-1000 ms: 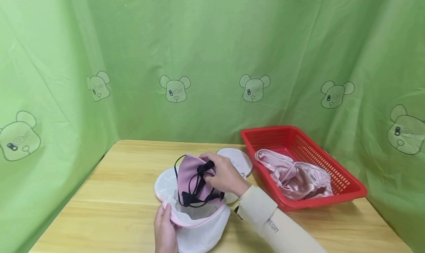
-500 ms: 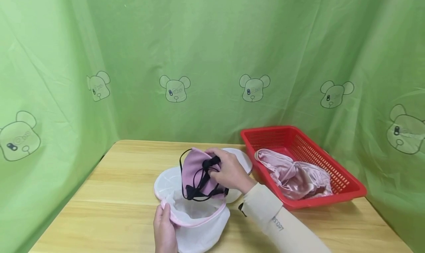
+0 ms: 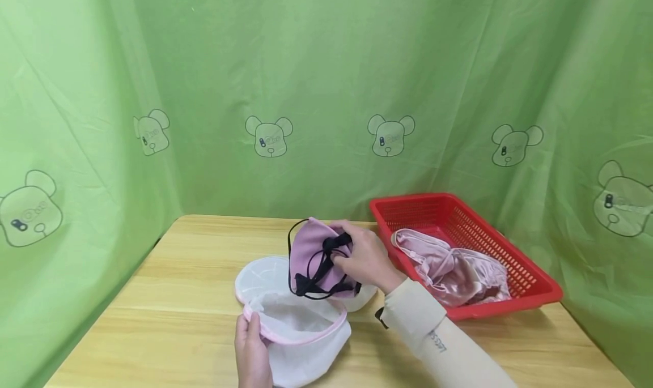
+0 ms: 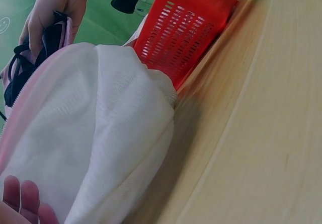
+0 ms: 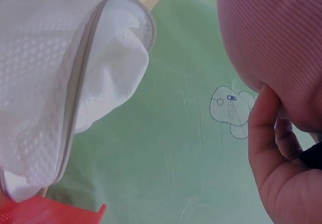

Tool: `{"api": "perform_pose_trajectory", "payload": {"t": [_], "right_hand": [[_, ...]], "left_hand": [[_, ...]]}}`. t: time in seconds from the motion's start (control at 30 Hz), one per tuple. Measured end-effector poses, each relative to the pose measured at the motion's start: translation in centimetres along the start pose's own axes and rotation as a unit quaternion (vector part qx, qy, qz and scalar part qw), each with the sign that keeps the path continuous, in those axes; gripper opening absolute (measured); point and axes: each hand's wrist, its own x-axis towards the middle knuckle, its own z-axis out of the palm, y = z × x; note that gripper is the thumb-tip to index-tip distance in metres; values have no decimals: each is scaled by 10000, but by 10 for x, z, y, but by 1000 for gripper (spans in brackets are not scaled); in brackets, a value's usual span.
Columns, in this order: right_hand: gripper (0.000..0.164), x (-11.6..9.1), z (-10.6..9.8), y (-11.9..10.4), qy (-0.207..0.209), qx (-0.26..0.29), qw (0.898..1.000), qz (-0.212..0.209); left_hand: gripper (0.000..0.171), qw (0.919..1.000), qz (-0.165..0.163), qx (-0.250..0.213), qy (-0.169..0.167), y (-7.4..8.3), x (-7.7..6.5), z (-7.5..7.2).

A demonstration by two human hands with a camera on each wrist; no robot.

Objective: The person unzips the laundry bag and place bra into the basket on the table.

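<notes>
My left hand (image 3: 253,351) pinches the pink zippered rim of a white mesh laundry bag (image 3: 308,362), whose mouth gapes with its round lid (image 3: 262,277) folded back. In the left wrist view its fingers (image 4: 30,196) lie at the bag's side. My right hand (image 3: 368,258) grips a folded pink ribbed bra (image 3: 310,246) with thin black straps and black bows, above the far side of the bag's opening. The right wrist view shows the bra's rounded cup (image 5: 282,38) between thumb and fingers. A second white mesh bag (image 5: 45,68) with an unzipped edge is mostly hidden behind the right hand.
A red perforated basket (image 3: 530,269) stands at the table's right, with a shiny pink satin garment (image 3: 459,274) inside. The wooden table (image 3: 173,297) carries everything. A green curtain (image 3: 326,65) printed with bear faces encloses its back and sides.
My right hand has lifted the bra up and to the right, from the bag's mouth to above its far edge. The left hand stays at the rim.
</notes>
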Motion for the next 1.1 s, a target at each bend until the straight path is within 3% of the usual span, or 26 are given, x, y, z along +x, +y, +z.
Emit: {"api": "perform_pose_trajectory", "payload": {"t": [0.13, 0.3, 0.63, 1.1], "right_hand": [[57, 0, -4, 4, 76, 285, 9996, 1], [57, -1, -8, 11, 173, 250, 9995, 90], [55, -5, -20, 23, 272, 287, 9986, 342], [55, -19, -42, 51, 354, -110, 9981, 483]], "left_hand": [[37, 9998, -4, 214, 51, 1, 1, 0], [37, 9995, 41, 294, 116, 1, 2, 0], [43, 9999, 27, -13, 128, 0, 2, -1], [43, 9998, -21, -106, 136, 2, 1, 0]]}}
